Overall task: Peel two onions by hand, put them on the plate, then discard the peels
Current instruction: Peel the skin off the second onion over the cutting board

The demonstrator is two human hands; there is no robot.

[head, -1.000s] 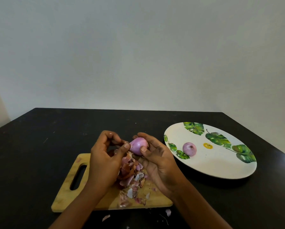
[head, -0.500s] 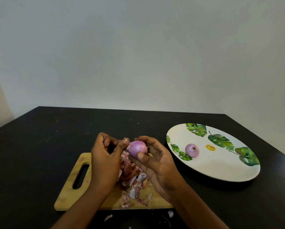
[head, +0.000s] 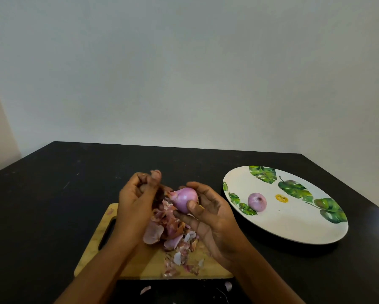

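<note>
One peeled onion (head: 257, 201) sits on the plate (head: 294, 227) right of the board (head: 89, 262); second onion (head: 184, 200) above the board, right hand (head: 215, 220) grip closed round it, left hand (head: 136, 205) grip curled, contents unclear; best to pinch leftover tip skin gently.

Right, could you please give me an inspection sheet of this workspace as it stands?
Surface: black table with a wooden cutting board on it.
Job's things: peeled onion on the leaf-pattern plate; second onion held above the board; peels heaped on the board.
Clutter: stray peel bits on the table by the board's near edge.
Hands: right hand grips the second onion; left hand curled beside it, unclear whether it pinches peel.
Cables: nothing seen.
Surroundings: plain wall.
</note>
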